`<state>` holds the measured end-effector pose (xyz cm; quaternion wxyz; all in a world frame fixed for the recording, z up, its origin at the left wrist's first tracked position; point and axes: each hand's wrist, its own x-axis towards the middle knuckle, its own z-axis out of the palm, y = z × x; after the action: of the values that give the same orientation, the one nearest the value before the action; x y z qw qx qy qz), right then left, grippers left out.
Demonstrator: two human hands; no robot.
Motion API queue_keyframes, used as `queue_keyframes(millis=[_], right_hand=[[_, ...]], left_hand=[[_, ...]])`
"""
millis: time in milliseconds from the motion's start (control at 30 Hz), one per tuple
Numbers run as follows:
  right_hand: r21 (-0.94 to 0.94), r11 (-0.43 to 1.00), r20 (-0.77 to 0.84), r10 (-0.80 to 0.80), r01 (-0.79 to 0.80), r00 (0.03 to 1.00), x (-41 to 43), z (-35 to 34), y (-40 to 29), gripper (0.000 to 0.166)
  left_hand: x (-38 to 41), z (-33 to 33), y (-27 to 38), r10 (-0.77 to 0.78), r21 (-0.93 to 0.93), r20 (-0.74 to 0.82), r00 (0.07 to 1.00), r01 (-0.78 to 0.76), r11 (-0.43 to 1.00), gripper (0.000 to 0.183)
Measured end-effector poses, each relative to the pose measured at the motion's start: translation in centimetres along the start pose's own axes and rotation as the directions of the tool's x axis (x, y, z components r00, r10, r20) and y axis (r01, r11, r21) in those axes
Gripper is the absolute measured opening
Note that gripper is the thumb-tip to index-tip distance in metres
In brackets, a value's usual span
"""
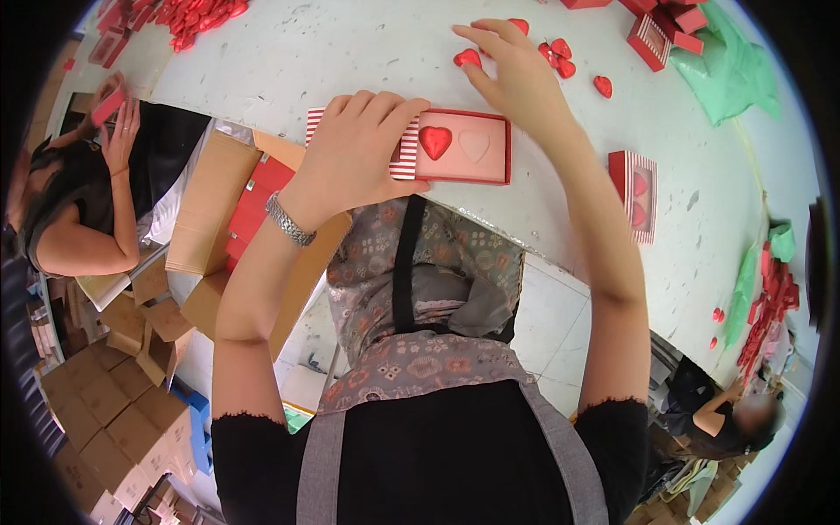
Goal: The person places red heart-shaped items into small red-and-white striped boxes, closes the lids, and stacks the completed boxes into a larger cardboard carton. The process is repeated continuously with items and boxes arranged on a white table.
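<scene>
My left hand [367, 141] grips a small red gift box with a red-and-white striped sleeve [408, 156], at the near edge of the table. The sleeve is partly off, and a pink insert [493, 166] shows. One heart-shaped, red-foil-wrapped piece [436, 142] sits in the insert; the heart-shaped hollow [474, 146] to its right holds nothing. Farther out, my right hand [508, 65] is spread over loose foil hearts, its thumb at one red heart [466, 59]. More hearts [561, 49] lie just right of that hand, and the palm partly hides another.
A closed striped box [641, 197] with two hearts stands at the right. Red boxes [650, 42] and green plastic [728, 72] lie far right; a pile of hearts [197, 20] far left. An open carton [216, 197] with red boxes is below left. Co-workers sit on both sides.
</scene>
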<state>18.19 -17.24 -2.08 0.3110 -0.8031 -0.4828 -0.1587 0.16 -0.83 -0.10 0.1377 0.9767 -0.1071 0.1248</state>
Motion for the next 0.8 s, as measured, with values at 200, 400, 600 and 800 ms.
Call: queue_keyframes(millis=[200, 400, 600, 800], right_hand=[[-0.004, 0.982, 0.213, 0.184, -0.188, 0.959, 0.0, -2.6, -2.1, 0.019], [0.034, 0.999, 0.117, 0.035, -0.040, 0.992, -6.3, -4.4, -6.3, 0.023], [0.132, 0.990, 0.137, 0.034, -0.053, 0.990, -7.3, -4.3, -5.2, 0.025], [0.084, 0.995, 0.141, -0.068, 0.056, 0.988, -8.2, -5.0, -5.1, 0.042]], left_hand=[[-0.4, 0.3, -0.2, -0.007, -0.013, -0.015, 1.000, 0.006, 1.000, 0.082], [-0.3, 0.1, 0.2, -0.012, -0.013, -0.014, 1.000, 0.012, 1.000, 0.083], [-0.3, 0.0, 0.2, -0.012, 0.004, 0.020, 1.000, 0.012, 1.000, 0.084], [-1.2, -0.8, -0.5, -0.004, -0.039, -0.026, 1.000, 0.003, 0.999, 0.097]])
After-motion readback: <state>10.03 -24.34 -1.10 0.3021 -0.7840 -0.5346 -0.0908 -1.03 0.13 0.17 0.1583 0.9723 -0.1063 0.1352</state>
